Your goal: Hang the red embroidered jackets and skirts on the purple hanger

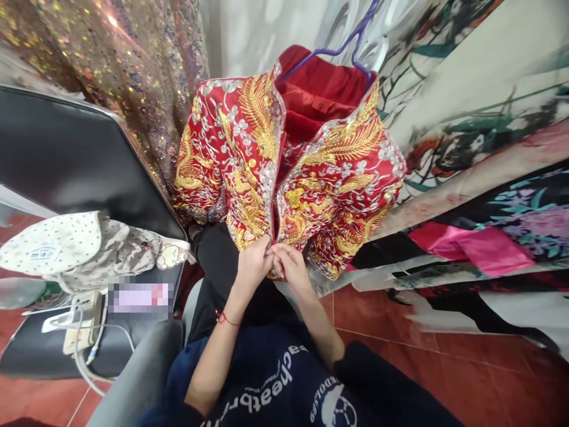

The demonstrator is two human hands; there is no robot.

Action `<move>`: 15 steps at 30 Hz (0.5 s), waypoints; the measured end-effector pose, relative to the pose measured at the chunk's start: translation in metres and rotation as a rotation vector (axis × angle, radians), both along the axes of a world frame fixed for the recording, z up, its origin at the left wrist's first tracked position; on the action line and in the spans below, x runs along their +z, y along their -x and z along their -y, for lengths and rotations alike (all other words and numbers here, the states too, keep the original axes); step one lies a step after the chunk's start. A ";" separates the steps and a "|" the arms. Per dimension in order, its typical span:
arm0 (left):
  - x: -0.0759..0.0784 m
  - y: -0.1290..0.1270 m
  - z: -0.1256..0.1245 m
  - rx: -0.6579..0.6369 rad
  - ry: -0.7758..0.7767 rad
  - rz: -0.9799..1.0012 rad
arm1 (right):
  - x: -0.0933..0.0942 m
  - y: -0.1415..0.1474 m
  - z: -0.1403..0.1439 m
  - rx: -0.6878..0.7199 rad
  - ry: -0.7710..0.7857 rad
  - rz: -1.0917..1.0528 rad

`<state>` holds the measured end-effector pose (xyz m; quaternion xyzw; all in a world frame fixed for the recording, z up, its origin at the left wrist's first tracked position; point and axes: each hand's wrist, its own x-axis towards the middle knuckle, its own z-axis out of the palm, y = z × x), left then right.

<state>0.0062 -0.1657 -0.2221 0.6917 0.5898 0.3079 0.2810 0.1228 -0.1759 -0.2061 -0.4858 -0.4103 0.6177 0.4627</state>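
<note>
A red jacket with gold and silver embroidery hangs on a purple hanger before me, its front parted at the collar. My left hand pinches the lower end of the jacket's front opening. Close against it, my right hand grips the other front edge with thumb and finger. The fingertips of both hands meet there and hide the small part between them. Inside the neck a red size label shows an "S".
At left stands a black chair bearing a dotted cloth bag, a power strip with white cables, and a blurred pinkish item. A sequinned fabric hangs behind. Patterned garments hang close on the right.
</note>
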 end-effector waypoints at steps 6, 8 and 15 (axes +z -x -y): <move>-0.017 -0.005 -0.003 0.069 0.057 0.042 | 0.012 0.003 -0.010 -0.005 -0.018 -0.060; -0.022 -0.005 -0.003 0.076 0.066 0.045 | 0.023 0.005 -0.016 -0.024 -0.069 -0.076; -0.029 -0.008 -0.013 0.113 0.079 0.031 | 0.079 0.007 -0.064 -0.062 -0.315 -0.068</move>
